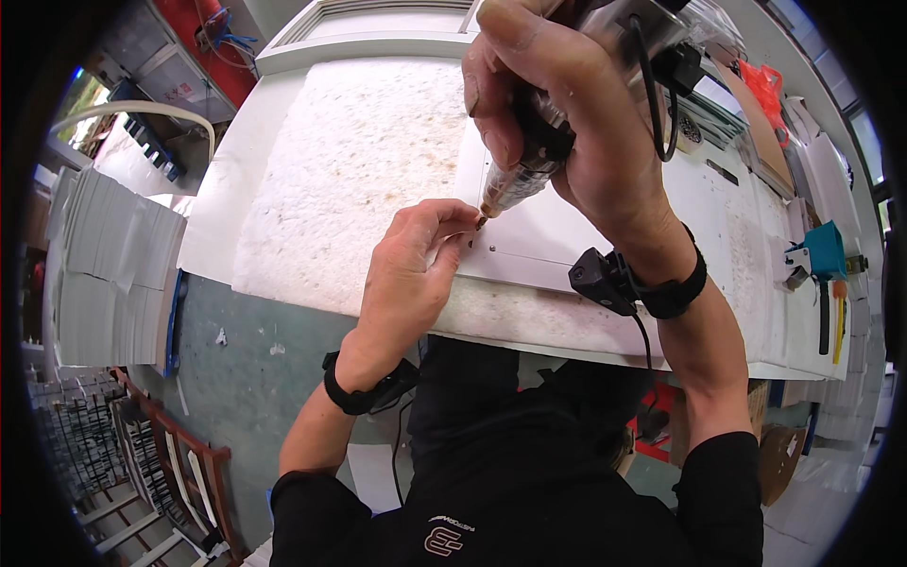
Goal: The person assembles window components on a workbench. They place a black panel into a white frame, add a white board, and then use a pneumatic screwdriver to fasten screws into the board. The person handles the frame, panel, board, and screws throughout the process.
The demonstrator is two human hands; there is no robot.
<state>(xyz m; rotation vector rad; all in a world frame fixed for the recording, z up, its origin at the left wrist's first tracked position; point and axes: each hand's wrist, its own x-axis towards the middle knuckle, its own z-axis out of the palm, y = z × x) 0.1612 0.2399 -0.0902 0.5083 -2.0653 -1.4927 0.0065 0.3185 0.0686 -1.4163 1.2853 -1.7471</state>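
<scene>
Right hand (567, 123) fingers grip the screwdriver (524, 175); left hand (411, 274) pinches its tip.

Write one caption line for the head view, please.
Right hand holds a silver powered screwdriver tip-down at a white flat panel; left hand pinches beside the tip.
</scene>
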